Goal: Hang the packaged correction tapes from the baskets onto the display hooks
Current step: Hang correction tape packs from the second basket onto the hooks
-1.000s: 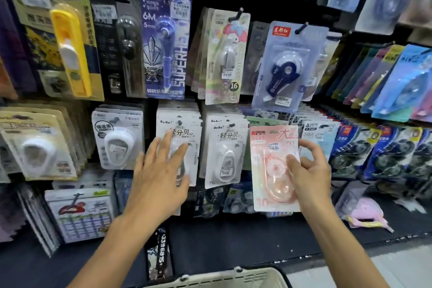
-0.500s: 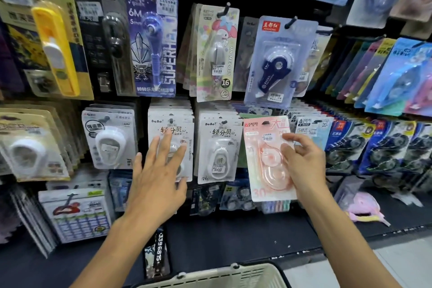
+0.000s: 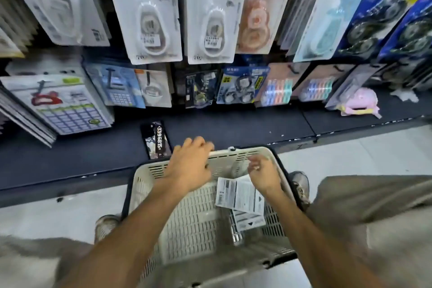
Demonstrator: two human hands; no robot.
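Note:
A cream plastic basket (image 3: 149,170) stands on the floor between my feet. Inside it lie two white-backed correction tape packages, one (image 3: 238,194) tilted on top of the other (image 3: 249,222). My left hand (image 3: 189,166) grips the basket's far rim with curled fingers. My right hand (image 3: 264,175) reaches into the basket and pinches the top edge of the upper package. On the display above, the pink correction tape pack (image 3: 256,14) hangs next to white packs (image 3: 214,18) on hooks.
A dark low shelf (image 3: 233,124) runs under the display, with a loose black card (image 3: 155,139) and a pink item (image 3: 360,103) on it. Lower hooks carry calculators (image 3: 67,110) and small tape packs (image 3: 278,89). My knees flank the basket.
The view dropped from the display to the basket. My right hand let go of the pink pack, which now hangs on the display, and went into the basket. My left hand moved to the basket rim.

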